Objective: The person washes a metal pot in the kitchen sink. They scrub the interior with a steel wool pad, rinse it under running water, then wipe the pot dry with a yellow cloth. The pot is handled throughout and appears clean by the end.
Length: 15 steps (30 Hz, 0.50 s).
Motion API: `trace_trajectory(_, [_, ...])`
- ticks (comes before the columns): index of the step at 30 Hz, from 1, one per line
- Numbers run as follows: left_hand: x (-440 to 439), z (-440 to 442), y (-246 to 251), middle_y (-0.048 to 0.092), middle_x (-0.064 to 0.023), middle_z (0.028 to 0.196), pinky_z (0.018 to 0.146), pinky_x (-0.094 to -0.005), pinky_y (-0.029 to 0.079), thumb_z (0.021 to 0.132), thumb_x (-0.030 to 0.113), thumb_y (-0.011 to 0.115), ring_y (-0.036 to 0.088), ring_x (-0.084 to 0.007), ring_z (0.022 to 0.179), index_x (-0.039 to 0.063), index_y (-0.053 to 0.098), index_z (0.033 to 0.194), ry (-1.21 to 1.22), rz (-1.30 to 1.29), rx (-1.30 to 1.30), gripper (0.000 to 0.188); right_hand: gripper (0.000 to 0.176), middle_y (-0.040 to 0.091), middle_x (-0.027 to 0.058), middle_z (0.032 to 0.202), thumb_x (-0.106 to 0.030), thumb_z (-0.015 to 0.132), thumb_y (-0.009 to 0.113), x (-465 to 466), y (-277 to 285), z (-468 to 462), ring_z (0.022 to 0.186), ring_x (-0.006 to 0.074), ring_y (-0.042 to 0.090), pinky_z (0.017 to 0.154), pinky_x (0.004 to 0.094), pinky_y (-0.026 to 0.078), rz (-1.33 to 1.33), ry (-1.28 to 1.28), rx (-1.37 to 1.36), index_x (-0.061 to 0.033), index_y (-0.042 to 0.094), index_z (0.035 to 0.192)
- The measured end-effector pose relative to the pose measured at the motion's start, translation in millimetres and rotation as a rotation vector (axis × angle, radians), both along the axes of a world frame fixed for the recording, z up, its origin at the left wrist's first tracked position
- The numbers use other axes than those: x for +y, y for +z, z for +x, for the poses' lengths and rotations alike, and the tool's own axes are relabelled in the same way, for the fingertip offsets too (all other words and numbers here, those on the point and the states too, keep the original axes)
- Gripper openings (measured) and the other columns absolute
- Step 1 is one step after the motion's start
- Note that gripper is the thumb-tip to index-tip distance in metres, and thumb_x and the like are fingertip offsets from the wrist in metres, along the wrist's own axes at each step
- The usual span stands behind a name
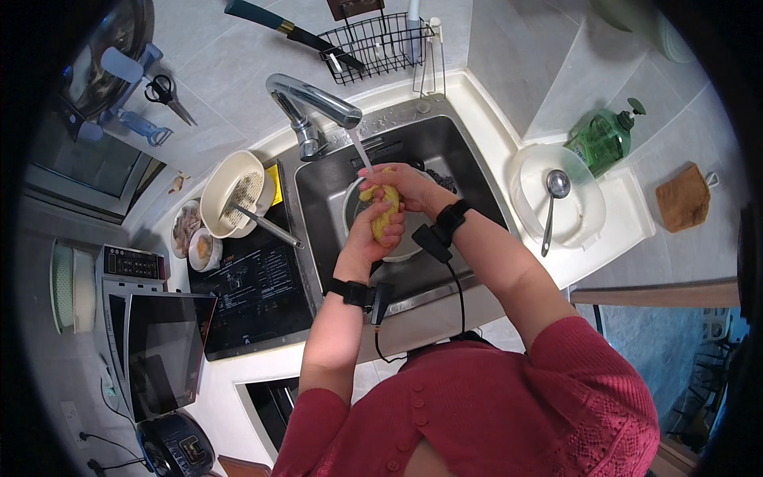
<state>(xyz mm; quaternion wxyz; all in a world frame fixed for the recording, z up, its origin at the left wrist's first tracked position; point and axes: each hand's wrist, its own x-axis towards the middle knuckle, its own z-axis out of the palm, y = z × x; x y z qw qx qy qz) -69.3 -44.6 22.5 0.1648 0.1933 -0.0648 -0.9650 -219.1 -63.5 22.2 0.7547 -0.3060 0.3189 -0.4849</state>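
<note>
My left hand (372, 231) and my right hand (408, 183) both grip a bunched yellow cloth (387, 206). They hold it over a round pale basin (411, 245) standing in the steel sink (334, 226). From the chrome faucet (322, 102) a stream of water (360, 150) runs down onto the cloth and my right fingers. Behind my right hand, a dark mesh-like scrubber (443, 180) shows in the sink. My hands and the cloth hide much of the basin's inside.
Left of the sink are a black cooktop (256, 304), a cream colander (233, 191) with a metal-handled utensil, and an open-doored microwave (164, 358). On the right stand a translucent tub (587, 223) with a metal ladle (557, 186) and a green soap bottle (605, 140). A knife (298, 36) rests in a wire rack (381, 47).
</note>
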Motion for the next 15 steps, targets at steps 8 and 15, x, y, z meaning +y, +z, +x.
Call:
trace_trajectory(8, [-8, 5, -2, 0.038, -0.0002, 0.069, 0.035, -0.0148, 0.025, 0.081, 0.022, 0.057, 0.034, -0.0049, 0.046, 0.003, 0.043, 0.1, -0.013, 0.154, 0.152, 0.03, 0.027, 0.061, 0.0087, 0.083, -0.01, 0.081, 0.06, 0, 13, 2, 0.081, 0.0197, 0.062, 0.072, 0.0294, 0.051, 0.002, 0.03, -0.175, 0.0, 0.052, 0.105])
trace_trajectory(15, [-28, 1, -1, 0.049, -0.0049, 0.079, 0.048, -0.0196, 0.04, 0.082, 0.023, 0.056, 0.048, -0.012, 0.062, 0.005, 0.045, 0.108, -0.092, -0.081, -0.158, 0.034, 0.02, 0.058, 0.008, 0.076, -0.007, 0.08, 0.061, -4, 5, -4, 0.076, 0.0228, 0.062, 0.07, 0.0324, 0.052, 0.025, -0.145, -0.134, 0.0004, 0.055, 0.097])
